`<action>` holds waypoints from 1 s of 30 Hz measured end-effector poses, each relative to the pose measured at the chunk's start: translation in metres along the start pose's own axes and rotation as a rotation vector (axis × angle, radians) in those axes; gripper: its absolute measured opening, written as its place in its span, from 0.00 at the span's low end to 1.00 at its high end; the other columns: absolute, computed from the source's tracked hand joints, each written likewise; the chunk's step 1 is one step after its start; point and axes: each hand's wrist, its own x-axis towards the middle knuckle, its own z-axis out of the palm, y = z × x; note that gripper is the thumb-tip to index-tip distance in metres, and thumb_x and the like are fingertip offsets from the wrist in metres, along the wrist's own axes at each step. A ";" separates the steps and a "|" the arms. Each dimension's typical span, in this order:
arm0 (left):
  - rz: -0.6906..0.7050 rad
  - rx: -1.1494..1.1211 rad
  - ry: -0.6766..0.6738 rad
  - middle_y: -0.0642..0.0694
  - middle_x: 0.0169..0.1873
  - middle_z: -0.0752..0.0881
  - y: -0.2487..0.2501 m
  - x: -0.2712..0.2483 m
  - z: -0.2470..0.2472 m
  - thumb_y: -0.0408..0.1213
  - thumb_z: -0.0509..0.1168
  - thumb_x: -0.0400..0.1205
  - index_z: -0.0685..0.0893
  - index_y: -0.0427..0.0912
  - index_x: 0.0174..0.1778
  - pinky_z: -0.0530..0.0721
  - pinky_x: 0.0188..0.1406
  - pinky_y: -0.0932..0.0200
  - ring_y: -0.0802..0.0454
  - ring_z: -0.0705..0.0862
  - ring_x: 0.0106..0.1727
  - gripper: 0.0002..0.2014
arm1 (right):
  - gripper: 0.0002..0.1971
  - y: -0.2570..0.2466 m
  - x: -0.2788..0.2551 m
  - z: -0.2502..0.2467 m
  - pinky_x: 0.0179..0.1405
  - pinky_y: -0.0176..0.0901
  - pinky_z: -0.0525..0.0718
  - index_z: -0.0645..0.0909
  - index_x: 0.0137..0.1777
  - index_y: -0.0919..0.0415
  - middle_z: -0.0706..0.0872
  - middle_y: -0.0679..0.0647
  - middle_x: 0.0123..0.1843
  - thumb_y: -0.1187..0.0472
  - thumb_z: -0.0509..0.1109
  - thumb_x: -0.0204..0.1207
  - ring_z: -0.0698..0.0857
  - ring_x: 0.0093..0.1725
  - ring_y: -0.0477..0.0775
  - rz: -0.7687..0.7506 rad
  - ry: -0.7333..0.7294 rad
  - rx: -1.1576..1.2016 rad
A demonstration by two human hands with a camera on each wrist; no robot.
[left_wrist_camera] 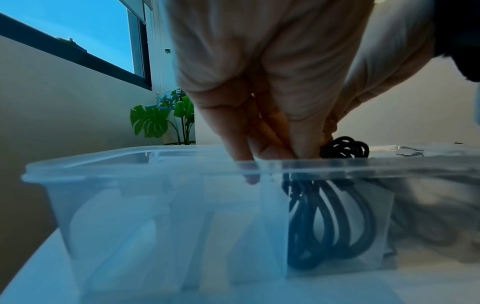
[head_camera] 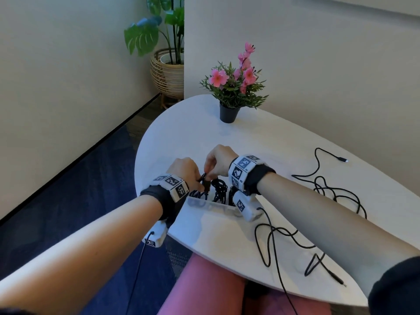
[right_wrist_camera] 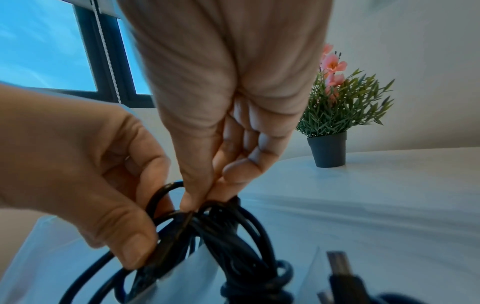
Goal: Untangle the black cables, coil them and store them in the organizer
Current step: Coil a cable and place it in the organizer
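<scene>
Both hands work over the clear organizer (left_wrist_camera: 109,205) at the worktop's (head_camera: 261,142) seven o'clock edge. The left hand (head_camera: 184,171) and right hand (head_camera: 219,159) pinch a coiled black cable (right_wrist_camera: 226,230), apparently lowering into a compartment. Another loose black cable (head_camera: 325,192) sprawls at four o'clock.

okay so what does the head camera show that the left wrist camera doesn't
Only the head view shows the loose black cable sprawled on the white oval table and the pink-flowered plant in a black pot. Only the left wrist view shows the clear plastic organizer's dividers and a window. Both show the left hand, right hand, the coiled black cable and the organizer.
</scene>
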 end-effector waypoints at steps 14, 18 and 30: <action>-0.099 -0.063 -0.047 0.45 0.34 0.89 -0.001 0.007 0.003 0.46 0.84 0.58 0.88 0.40 0.40 0.87 0.33 0.60 0.53 0.86 0.29 0.21 | 0.14 -0.006 -0.003 0.004 0.31 0.32 0.79 0.89 0.49 0.61 0.90 0.52 0.43 0.59 0.82 0.64 0.85 0.38 0.49 0.055 -0.089 -0.187; -0.101 -0.046 -0.004 0.44 0.38 0.90 -0.003 0.007 0.001 0.46 0.83 0.59 0.90 0.39 0.43 0.82 0.31 0.62 0.51 0.86 0.35 0.21 | 0.17 -0.007 -0.003 0.007 0.45 0.39 0.84 0.88 0.56 0.62 0.89 0.56 0.50 0.63 0.81 0.66 0.85 0.45 0.52 -0.030 -0.127 -0.316; -0.169 -0.163 0.007 0.43 0.33 0.89 -0.010 0.006 0.003 0.48 0.83 0.60 0.89 0.40 0.42 0.82 0.29 0.62 0.52 0.84 0.29 0.21 | 0.10 0.002 0.003 0.004 0.45 0.31 0.68 0.89 0.53 0.63 0.86 0.58 0.52 0.62 0.74 0.74 0.81 0.47 0.54 -0.382 -0.178 -0.433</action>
